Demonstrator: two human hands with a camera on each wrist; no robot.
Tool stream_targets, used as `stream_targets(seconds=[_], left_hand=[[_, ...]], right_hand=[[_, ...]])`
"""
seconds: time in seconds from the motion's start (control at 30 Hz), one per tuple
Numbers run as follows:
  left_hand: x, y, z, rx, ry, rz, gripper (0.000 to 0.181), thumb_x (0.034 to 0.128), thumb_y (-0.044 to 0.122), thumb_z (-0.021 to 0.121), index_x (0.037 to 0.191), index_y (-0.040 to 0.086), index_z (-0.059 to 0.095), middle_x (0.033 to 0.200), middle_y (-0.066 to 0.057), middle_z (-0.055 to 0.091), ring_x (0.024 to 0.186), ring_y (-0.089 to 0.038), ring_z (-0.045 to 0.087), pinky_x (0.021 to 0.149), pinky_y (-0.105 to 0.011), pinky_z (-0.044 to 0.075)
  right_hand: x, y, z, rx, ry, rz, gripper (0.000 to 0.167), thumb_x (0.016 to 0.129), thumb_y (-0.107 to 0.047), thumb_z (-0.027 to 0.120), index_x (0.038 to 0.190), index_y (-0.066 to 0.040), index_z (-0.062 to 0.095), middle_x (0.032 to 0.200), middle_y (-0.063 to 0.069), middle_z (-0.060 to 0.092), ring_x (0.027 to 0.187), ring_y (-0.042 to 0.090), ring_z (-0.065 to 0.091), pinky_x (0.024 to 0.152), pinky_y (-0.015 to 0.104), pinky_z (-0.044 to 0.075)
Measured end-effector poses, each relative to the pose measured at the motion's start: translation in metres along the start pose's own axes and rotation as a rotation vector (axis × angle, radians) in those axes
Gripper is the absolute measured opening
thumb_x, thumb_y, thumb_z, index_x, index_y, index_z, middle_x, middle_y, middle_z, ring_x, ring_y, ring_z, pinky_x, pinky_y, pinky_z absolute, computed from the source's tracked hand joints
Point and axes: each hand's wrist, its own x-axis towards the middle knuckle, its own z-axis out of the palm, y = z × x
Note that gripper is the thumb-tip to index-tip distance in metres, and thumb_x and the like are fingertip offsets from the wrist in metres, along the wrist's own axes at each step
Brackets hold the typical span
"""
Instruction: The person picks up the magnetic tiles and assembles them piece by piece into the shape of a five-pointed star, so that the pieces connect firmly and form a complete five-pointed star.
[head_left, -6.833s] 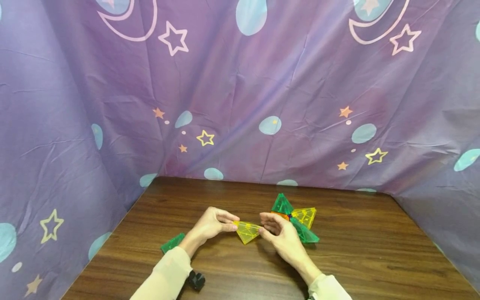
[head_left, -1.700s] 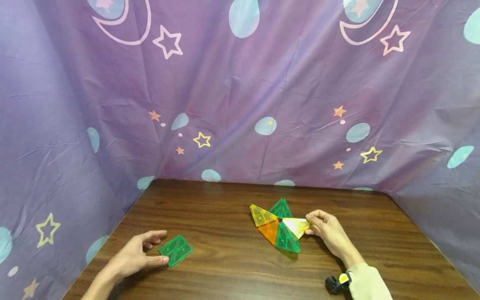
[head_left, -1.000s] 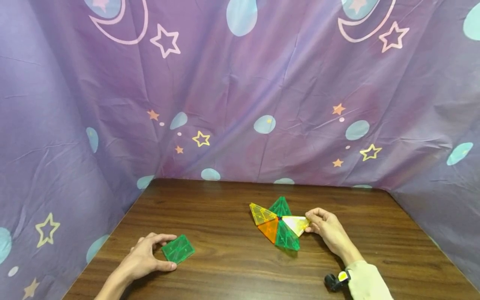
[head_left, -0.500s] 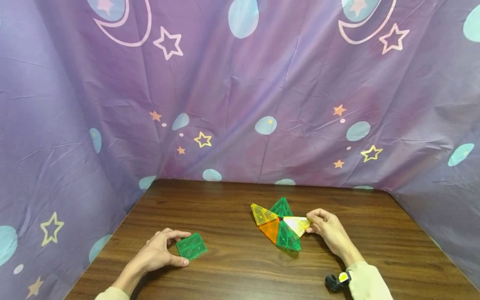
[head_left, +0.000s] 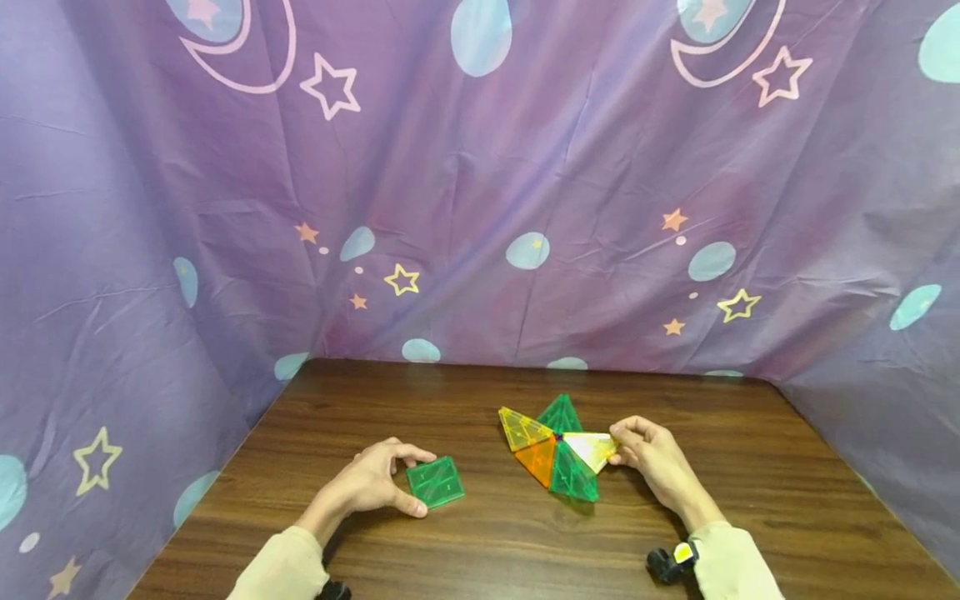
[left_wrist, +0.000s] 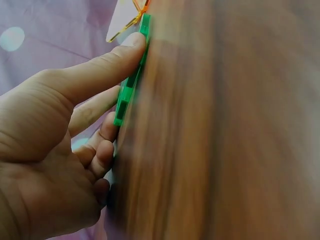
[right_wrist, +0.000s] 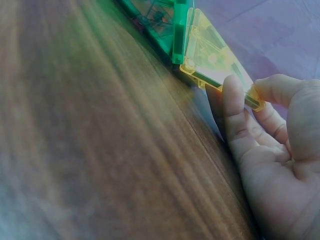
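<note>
My left hand (head_left: 372,479) holds a flat green four-sided magnetic tile (head_left: 437,482) by its edges, thumb on the near side and fingers on the far side. Edge-on in the left wrist view, that green tile (left_wrist: 131,82) lies low over the wood. My right hand (head_left: 654,458) pinches the outer corner of a yellow triangular magnetic tile (head_left: 588,450); in the right wrist view this yellow tile (right_wrist: 212,55) is tilted up. It meets a ring of triangular tiles around one centre: green (head_left: 562,414) at the back, yellow (head_left: 521,429) at left, orange (head_left: 537,461) and green (head_left: 574,475) in front.
A brown wooden table (head_left: 510,550) bears all the tiles. Behind it and at both sides hangs a purple cloth (head_left: 480,192) with stars and moons. Bare wood lies between the held green tile and the ring.
My left hand has taken hold of the green tile and slid it right, towards the ring. Earlier, both hands held a yellow triangle; my right hand has since stayed on the ring's right yellow tile.
</note>
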Motion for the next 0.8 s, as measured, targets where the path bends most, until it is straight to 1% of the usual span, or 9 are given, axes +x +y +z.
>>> stream_targets(seconds=[0.17, 0.23, 0.33, 0.47, 0.57, 0.63, 0.7, 0.77, 0.8], left_hand=[[0.016, 0.01, 0.009, -0.037, -0.01, 0.012, 0.073, 0.068, 0.021, 0.108, 0.136, 0.022, 0.079, 0.114, -0.001, 0.065, 0.101, -0.024, 0.052, 0.104, -0.067, 0.032], [0.022, 0.013, 0.014, -0.046, -0.021, 0.019, 0.073, 0.0684, 0.02, 0.107, 0.136, 0.021, 0.079, 0.115, -0.002, 0.065, 0.101, -0.025, 0.052, 0.107, -0.072, 0.029], [0.029, 0.017, 0.021, -0.059, -0.041, 0.026, 0.072, 0.0691, 0.019, 0.107, 0.136, 0.021, 0.079, 0.115, -0.002, 0.064, 0.102, -0.025, 0.052, 0.106, -0.07, 0.028], [0.039, 0.021, 0.03, -0.071, -0.052, 0.035, 0.073, 0.0692, 0.02, 0.107, 0.136, 0.022, 0.079, 0.116, -0.002, 0.064, 0.101, -0.025, 0.051, 0.1, -0.061, 0.029], [0.043, 0.022, 0.034, -0.078, -0.052, 0.039, 0.073, 0.0697, 0.021, 0.107, 0.137, 0.023, 0.079, 0.116, -0.001, 0.063, 0.101, -0.026, 0.049, 0.095, -0.054, 0.03], [0.045, 0.022, 0.034, -0.09, -0.059, 0.042, 0.073, 0.0708, 0.02, 0.107, 0.138, 0.023, 0.079, 0.117, -0.001, 0.063, 0.102, -0.027, 0.048, 0.094, -0.053, 0.029], [0.044, 0.021, 0.033, -0.109, -0.074, 0.053, 0.073, 0.0726, 0.018, 0.105, 0.141, 0.022, 0.078, 0.12, -0.002, 0.064, 0.105, -0.027, 0.049, 0.097, -0.056, 0.029], [0.044, 0.02, 0.03, -0.129, -0.099, 0.066, 0.075, 0.0759, 0.015, 0.103, 0.145, 0.021, 0.075, 0.129, -0.002, 0.066, 0.109, -0.027, 0.05, 0.107, -0.068, 0.027], [0.044, 0.018, 0.027, -0.142, -0.117, 0.079, 0.075, 0.078, 0.012, 0.101, 0.148, 0.02, 0.074, 0.135, -0.003, 0.067, 0.111, -0.027, 0.05, 0.109, -0.068, 0.027]], right_hand=[[0.001, -0.002, 0.0, 0.011, 0.0, -0.013, 0.016, 0.113, -0.012, 0.065, 0.111, 0.004, 0.064, 0.115, 0.01, 0.066, 0.082, 0.014, 0.07, 0.078, 0.029, 0.064], [0.0, -0.001, 0.0, 0.006, -0.007, -0.009, 0.016, 0.113, -0.012, 0.064, 0.112, 0.004, 0.064, 0.115, 0.01, 0.066, 0.082, 0.013, 0.07, 0.079, 0.029, 0.064], [-0.001, 0.001, 0.001, 0.0, -0.006, 0.006, 0.017, 0.113, -0.011, 0.064, 0.115, 0.006, 0.064, 0.113, 0.009, 0.066, 0.081, 0.013, 0.069, 0.078, 0.029, 0.064], [-0.002, 0.002, 0.001, -0.008, 0.002, 0.015, 0.021, 0.114, -0.012, 0.064, 0.118, 0.009, 0.063, 0.111, 0.008, 0.065, 0.081, 0.013, 0.07, 0.078, 0.029, 0.064], [-0.002, 0.002, 0.002, -0.006, 0.009, 0.011, 0.021, 0.114, -0.011, 0.064, 0.118, 0.009, 0.062, 0.111, 0.008, 0.065, 0.081, 0.013, 0.07, 0.078, 0.029, 0.064], [-0.001, 0.002, 0.002, -0.007, 0.011, 0.006, 0.02, 0.114, -0.011, 0.064, 0.116, 0.009, 0.062, 0.112, 0.009, 0.065, 0.081, 0.014, 0.07, 0.078, 0.029, 0.064], [-0.001, 0.001, 0.002, -0.01, 0.01, 0.002, 0.02, 0.114, -0.011, 0.064, 0.115, 0.009, 0.062, 0.112, 0.01, 0.065, 0.08, 0.014, 0.07, 0.077, 0.03, 0.065], [-0.001, 0.0, 0.002, -0.023, 0.008, -0.004, 0.019, 0.114, -0.01, 0.063, 0.113, 0.009, 0.062, 0.114, 0.012, 0.065, 0.077, 0.014, 0.069, 0.076, 0.031, 0.066], [-0.002, 0.0, 0.001, -0.029, 0.008, -0.004, 0.019, 0.114, -0.01, 0.062, 0.112, 0.01, 0.062, 0.115, 0.013, 0.064, 0.074, 0.013, 0.067, 0.075, 0.032, 0.066]])
